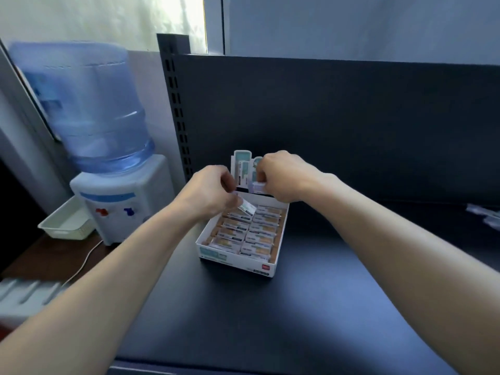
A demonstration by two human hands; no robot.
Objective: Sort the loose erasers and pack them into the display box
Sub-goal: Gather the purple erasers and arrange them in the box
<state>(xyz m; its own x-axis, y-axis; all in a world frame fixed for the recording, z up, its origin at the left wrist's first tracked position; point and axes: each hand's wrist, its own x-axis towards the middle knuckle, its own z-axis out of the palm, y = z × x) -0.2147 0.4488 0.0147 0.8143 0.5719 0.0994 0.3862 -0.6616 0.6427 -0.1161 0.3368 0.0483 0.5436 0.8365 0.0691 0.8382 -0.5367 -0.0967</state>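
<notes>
Evidently light and stiff: my left grip pinches a sleeved eraser by its end; right grip holds another eraser above the display box.

In front of the display box and to its right, my bench lies open as far as some small packets at the far right edge. Behind the box, its upright header card and the dark back panel block me. A slotted post closes the left. Packed erasers fill the box, and my left hand and right hand, each pinching a loose eraser, crowd its back end.
</notes>
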